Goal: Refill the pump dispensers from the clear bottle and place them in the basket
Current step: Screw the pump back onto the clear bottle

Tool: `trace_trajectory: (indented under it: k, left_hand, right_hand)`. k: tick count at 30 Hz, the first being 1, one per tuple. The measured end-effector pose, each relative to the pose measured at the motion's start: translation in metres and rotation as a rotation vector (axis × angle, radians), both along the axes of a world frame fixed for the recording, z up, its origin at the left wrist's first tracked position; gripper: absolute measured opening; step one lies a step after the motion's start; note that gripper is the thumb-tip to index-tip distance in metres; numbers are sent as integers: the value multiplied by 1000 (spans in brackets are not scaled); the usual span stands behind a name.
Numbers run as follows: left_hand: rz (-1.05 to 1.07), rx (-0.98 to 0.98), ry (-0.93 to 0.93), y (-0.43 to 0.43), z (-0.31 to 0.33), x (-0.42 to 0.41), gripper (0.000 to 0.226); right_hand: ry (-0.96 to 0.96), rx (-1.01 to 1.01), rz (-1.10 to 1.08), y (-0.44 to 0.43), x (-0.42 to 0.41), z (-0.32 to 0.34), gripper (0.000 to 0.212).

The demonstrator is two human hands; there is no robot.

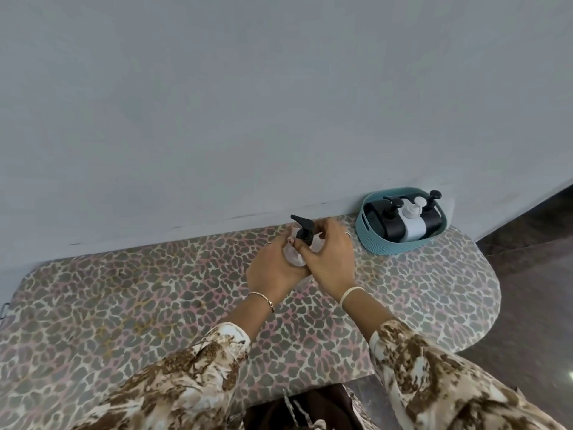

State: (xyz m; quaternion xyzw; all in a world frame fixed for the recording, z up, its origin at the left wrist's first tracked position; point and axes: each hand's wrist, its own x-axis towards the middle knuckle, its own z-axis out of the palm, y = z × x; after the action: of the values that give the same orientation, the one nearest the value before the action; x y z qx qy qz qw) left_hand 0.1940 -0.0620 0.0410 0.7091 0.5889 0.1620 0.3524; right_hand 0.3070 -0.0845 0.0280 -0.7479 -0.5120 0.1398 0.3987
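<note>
A person's left hand [274, 268] grips a clear dispenser [294, 257] above the patterned surface [155, 305], while right-hand fingers [319, 232] pinch its black pump [302, 232]. Likely light, slick plastic; best held around the body. The basket [372, 240] sits near, right.

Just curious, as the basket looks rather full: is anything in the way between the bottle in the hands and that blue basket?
Nothing stands on the patterned surface between the pump bottle and the basket. The basket already holds black and white dispensers, so free room looks tight.
</note>
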Motion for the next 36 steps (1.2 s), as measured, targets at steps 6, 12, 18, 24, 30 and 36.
trace_trajectory:
  k: [6,12,18,24,30,36]
  left_hand:
    - [-43,-34,-23,5,5,-1,75]
    - [-25,-28,18,1,2,-1,82]
    - [-41,-29,12,2,-1,0,85]
    - [-57,7,66,4,-9,10,46]
    - [-210,36,4,23,2,50,48]
    - [-363,-94,-8,53,-3,104,57]
  right_hand:
    - [-74,16,185,-12,8,-7,28]
    - [-121,-33,-10,-5,2,-2,28]
    - [-249,-55,80,-6,6,-8,19]
    - [-306,-107,-10,-7,3,-8,19]
    - [-234,-47,-148,-6,36,8,22]
    - [-101,-109,-175,9,89,13,32]
